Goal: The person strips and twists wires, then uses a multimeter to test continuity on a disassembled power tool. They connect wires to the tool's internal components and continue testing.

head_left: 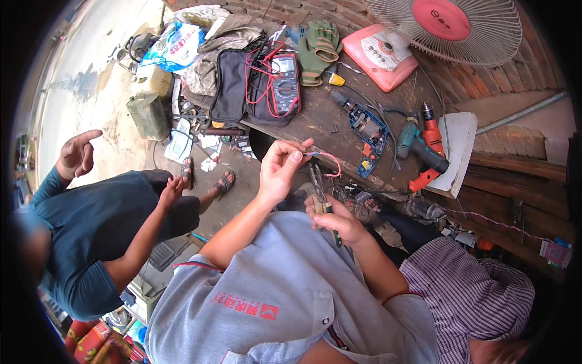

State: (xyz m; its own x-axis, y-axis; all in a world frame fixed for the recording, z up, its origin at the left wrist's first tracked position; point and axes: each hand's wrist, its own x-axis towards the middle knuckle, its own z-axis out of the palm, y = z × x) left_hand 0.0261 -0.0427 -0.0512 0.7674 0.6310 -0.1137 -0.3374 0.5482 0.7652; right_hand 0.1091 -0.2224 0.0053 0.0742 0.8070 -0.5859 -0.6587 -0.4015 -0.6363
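My left hand (281, 171) is raised in front of the bench, thumb and fingertips pinched on the end of a short wire (337, 162). The wire is pinkish red with a bit of blue near my fingers, and it curves to the right and back down. Lower and to the right, my right hand (339, 219) is closed around green-handled pliers (317, 181). Their metal jaws point up toward the wire; whether they touch it I cannot tell. Just beyond, on the bench, lies an opened blue power tool (368, 128) with its motor exposed.
The wooden bench (315, 121) holds a multimeter (285, 91) in its case, green gloves (319, 51), a green drill (412, 142), an orange drill (431, 136) and a pink fan base (381, 57). A person in dark teal (103, 224) gestures at left; a checkered shirt (467, 285) is close at right.
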